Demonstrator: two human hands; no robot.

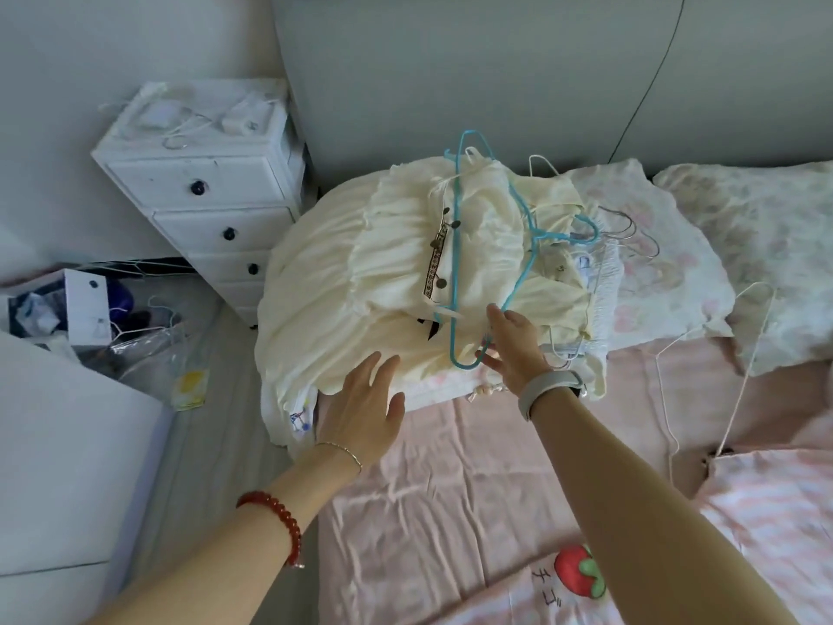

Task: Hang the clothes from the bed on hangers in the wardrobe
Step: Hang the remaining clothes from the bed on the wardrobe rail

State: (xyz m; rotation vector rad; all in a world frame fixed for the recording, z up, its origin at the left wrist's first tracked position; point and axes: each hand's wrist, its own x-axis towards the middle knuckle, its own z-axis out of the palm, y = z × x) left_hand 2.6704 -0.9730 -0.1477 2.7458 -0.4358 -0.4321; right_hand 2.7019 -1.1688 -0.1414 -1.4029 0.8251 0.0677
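Clothes pile (pixel 360 281): cream garments heaped on bed (pixel 473 466).
My right hand (pixel 511 349): fingers closed round turquoise hanger (pixel 456 263).
My left hand (pixel 363 412): open, empty, at pile's edge.

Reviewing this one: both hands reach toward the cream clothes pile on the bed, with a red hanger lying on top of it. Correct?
Not quite. The hanger lying on the cream clothes pile is light blue, not red, as the head view shows. Both the left hand and right hand do reach toward it.

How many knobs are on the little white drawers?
3 dark knobs show on the white drawer chest: top drawer, second drawer, third drawer. The cream clothes pile covers the lowest drawer's front, so another may be hidden.
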